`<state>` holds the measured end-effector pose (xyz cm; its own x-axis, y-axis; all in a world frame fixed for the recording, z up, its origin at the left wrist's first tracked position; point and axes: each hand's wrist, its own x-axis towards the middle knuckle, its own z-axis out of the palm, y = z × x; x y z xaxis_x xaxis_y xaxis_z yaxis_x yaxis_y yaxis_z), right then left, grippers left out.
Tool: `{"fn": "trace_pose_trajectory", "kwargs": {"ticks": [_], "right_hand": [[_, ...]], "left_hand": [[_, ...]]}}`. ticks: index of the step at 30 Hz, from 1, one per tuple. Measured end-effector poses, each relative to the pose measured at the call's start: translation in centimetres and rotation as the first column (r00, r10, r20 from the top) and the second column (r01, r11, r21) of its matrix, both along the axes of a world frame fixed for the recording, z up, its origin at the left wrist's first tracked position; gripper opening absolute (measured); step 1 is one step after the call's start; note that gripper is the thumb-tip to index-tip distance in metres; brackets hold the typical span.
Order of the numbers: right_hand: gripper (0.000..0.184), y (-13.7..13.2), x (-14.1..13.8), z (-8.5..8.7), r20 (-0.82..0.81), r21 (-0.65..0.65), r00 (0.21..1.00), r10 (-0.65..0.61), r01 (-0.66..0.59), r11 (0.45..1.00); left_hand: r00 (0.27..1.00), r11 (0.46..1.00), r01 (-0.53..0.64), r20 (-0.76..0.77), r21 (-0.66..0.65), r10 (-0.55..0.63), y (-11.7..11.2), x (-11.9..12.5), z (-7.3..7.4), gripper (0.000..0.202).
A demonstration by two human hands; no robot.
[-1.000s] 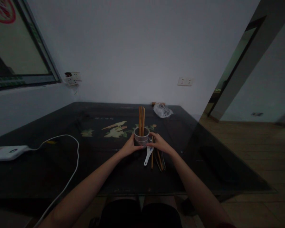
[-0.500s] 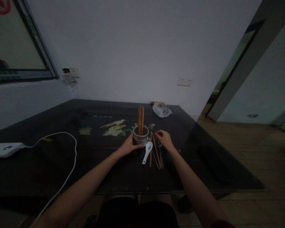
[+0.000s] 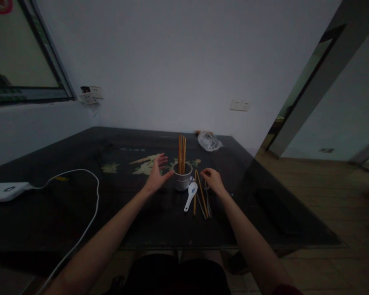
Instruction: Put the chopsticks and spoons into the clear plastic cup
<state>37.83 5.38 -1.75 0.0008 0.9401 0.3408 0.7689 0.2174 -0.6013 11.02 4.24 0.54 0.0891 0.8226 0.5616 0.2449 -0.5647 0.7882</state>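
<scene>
Standing in our cup, just beside our spread left hand, are chopsticks. We can't tell if our curled right hand pinches anything.

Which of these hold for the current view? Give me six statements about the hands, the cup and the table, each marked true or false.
1. Slender brown wooden chopsticks stand upright in the pale grey round cup. True.
2. The white spoon with a blue mark is inside the cup. False: the spoon lies on the dark, glossy table.
3. The left hand is wrapped around the cup. False: the left hand is spread open at the cup's left.
4. The right hand is to the cup's right. True.
5. The crumpled clear plastic bag lies at the table's near edge. False: the bag lies near the far edge.
6. A thin white cable curves across the table, left of the cup. True.
</scene>
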Motion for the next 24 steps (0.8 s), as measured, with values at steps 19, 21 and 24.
{"fn": "trace_pose_trajectory", "kwargs": {"ticks": [19,21,24], "right_hand": [[0.027,-1.0,-0.5,0.9,0.201,-0.054,0.976,-0.079,0.091,0.994],[0.028,-1.5,-0.7,1.5,0.222,-0.093,0.974,-0.046,0.068,0.993],[0.027,-2.3,-0.7,2.7,0.242,-0.173,0.969,0.045,-0.002,0.985]], "left_hand": [[0.574,0.799,0.587,-0.763,0.131,-0.298,-6.5,6.3,-1.2,0.028],[0.594,0.850,0.510,-0.767,0.127,-0.242,-6.4,6.2,-1.2,0.026],[0.587,0.937,0.340,-0.797,0.079,-0.146,-6.5,5.9,-0.9,0.023]]}}
